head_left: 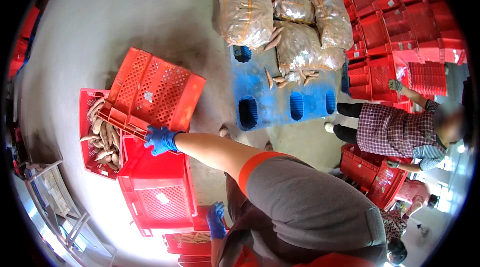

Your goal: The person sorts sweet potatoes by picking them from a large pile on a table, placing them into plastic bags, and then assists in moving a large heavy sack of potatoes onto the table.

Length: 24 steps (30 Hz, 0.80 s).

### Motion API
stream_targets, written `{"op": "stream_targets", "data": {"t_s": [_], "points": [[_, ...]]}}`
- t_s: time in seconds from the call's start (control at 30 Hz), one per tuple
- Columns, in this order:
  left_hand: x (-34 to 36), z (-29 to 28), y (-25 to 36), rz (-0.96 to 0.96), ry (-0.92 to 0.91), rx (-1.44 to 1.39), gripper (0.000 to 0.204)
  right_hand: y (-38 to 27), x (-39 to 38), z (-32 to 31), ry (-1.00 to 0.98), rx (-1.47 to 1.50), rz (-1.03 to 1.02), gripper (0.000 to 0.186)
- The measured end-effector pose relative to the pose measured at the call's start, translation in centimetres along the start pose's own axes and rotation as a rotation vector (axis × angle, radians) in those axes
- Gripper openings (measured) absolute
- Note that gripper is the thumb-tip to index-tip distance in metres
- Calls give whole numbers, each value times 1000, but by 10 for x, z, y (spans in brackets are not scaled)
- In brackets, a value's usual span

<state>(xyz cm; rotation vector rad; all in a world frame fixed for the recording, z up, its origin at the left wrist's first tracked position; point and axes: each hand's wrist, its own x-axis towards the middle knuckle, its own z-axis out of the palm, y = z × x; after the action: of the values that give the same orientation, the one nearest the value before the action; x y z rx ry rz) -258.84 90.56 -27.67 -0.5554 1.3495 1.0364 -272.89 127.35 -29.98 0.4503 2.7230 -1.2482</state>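
Note:
My right hand (162, 140), in a blue glove, reaches left across the view and is closed on the rim of a tilted red crate (150, 89). That perforated crate leans above another red crate (89, 159), in which long tan sweet potatoes (105, 137) lie. Just below my right hand stands a further red crate (165, 202) with a white label on its side. My left hand (216, 220), also blue-gloved, is low in the view beside this crate's right side. Its fingers look extended, with nothing visible in them; whether it touches the crate I cannot tell.
A blue pallet (270, 104) carries several filled clear sacks (245, 7) and loose sweet potatoes (272, 42). Tall red crate stacks (375, 37) rise at the right, near a person in a checked apron (385, 127). A metal frame (55, 202) stands lower left.

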Motion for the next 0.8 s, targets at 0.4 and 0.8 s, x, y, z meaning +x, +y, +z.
{"op": "stream_targets", "data": {"t_s": [0.4, 0.8], "points": [[65, 43, 61, 174, -113, 264, 29, 168, -363, -1, 162, 231, 586, 20], [101, 95, 157, 216, -242, 566, 35, 142, -659, 16, 429, 394, 1335, 22]]}}
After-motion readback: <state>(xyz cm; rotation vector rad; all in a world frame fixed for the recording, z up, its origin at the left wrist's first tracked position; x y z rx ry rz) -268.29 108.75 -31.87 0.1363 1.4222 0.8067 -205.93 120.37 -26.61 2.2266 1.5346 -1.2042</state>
